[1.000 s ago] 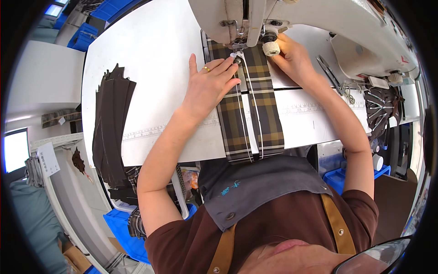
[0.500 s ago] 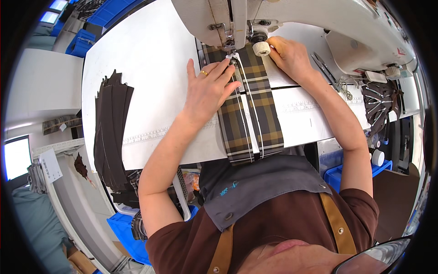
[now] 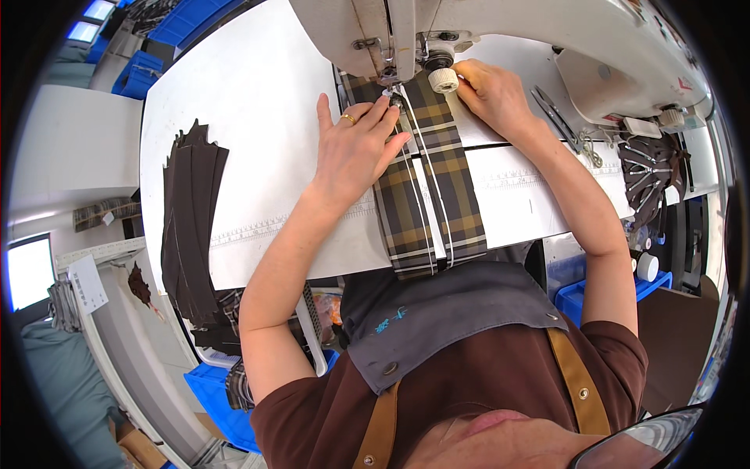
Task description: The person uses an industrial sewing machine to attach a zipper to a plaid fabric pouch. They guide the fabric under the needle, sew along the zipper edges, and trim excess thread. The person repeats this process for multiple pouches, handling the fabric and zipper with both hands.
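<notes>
a person in a grey apron (image 3: pixel 449 316) works at a sewing machine (image 3: pixel 547 31), a length of brown, black and white plaid fabric (image 3: pixel 455 184) running under the needle area and down to the near edge of a white counter (image 3: pixel 258 102). the left hand (image 3: pixel 349 155) lies over the fabric, its grip wide and flat, the fingertips just beside the presser foot (image 3: pixel 396 100) and the thumb held away from the index finger. pale lines (image 3: pixel 444 215) run lengthwise along the cloth. the right hand (image 3: pixel 498 100) is to the right of the fabric, fingers bent in a narrow grip just beside a cream knob (image 3: pixel 443 80); whether it holds anything cannot be told. a pair of metal snips (image 3: pixel 556 117) lies near the right forearm. dark fabric strips (image 3: pixel 191 227) are stacked at the counter's left side, and a dark bundle (image 3: pixel 652 176) sits at far right.
</notes>
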Demonstrator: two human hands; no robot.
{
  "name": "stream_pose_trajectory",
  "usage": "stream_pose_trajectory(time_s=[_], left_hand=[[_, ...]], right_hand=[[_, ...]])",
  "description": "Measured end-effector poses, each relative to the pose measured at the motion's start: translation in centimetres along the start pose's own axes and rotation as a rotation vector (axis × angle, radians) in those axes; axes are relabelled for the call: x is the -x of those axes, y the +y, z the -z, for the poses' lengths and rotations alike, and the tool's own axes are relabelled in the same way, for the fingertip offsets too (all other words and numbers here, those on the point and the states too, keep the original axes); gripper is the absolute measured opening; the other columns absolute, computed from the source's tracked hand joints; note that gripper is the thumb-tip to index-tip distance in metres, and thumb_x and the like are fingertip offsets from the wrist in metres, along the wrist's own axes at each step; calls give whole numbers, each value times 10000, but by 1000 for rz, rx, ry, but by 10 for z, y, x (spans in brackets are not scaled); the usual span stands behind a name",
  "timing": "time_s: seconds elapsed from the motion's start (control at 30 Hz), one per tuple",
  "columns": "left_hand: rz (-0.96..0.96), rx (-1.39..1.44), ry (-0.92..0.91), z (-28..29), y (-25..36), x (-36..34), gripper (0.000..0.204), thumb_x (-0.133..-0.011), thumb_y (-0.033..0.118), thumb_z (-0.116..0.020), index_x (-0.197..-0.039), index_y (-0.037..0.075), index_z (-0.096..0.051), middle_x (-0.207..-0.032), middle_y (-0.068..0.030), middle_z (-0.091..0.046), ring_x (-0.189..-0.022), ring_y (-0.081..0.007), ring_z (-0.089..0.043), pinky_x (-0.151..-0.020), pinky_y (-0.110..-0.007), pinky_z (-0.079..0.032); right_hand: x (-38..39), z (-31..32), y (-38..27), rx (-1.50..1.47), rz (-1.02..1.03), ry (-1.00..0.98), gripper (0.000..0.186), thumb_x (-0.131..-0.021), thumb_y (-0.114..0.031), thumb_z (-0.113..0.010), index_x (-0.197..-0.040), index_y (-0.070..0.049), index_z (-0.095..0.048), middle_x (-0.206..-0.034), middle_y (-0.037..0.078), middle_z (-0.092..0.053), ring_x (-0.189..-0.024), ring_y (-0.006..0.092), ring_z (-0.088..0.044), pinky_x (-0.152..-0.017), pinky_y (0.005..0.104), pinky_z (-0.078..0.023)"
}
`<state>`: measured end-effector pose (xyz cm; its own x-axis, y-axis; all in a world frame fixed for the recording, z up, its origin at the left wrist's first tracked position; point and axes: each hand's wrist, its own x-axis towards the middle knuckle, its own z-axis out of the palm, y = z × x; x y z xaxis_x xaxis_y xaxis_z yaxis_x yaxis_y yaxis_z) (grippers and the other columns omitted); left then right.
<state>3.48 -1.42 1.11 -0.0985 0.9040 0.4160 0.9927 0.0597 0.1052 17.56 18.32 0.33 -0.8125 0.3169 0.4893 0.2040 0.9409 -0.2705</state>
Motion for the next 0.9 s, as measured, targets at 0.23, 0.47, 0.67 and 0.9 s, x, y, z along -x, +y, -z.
stream_pose_trajectory(time_s=[0.23, 0.47, 0.67, 0.9], left_hand=[[-10, 46, -6, 0, 0, 1, 348, -835, 317, -637, -1097, 88, -640, -1161, -41, -631, -1038, -189, -575, -996, -643, -224], [-45, -118, 50, -19, -10, 12, 326, -860, 286, -619, -1135, 112, -633, -1187, -20, -618, -1075, -167, -559, -1049, -595, -175], [-3, -60, -8, -21, -4, 4, 311, -886, 258, -597, -1151, 100, -635, -1215, -12, -610, -1090, -164, -556, -1080, -557, -151], [0, -38, -12, -16, -1, 5, 294, -904, 217, -565, -1159, 85, -627, -1242, -22, -592, -1111, -177, -545, -1069, -554, -190]], right_hand=[[3, -2, 3, -3, 13, 21, 119, -856, -165, -540, -894, -78, -612, -803, 90, -641, -657, 317, -611, -588, 419, -477], [-6, -2, 3, 38, -72, -176, 98, -802, -147, -510, -848, -68, -545, -737, 158, -591, -681, 358, -589, -590, 455, -472], [81, 80, -23, 35, 74, 118, 109, -745, -144, -602, -788, -74, -531, -719, 76, -550, -669, 252, -587, -560, 356, -486], [214, 226, 137, 551, -573, 113, 214, -750, -3, -595, -957, -30, -640, -1000, 127, -603, -902, 322, -602, -785, 377, -495]])
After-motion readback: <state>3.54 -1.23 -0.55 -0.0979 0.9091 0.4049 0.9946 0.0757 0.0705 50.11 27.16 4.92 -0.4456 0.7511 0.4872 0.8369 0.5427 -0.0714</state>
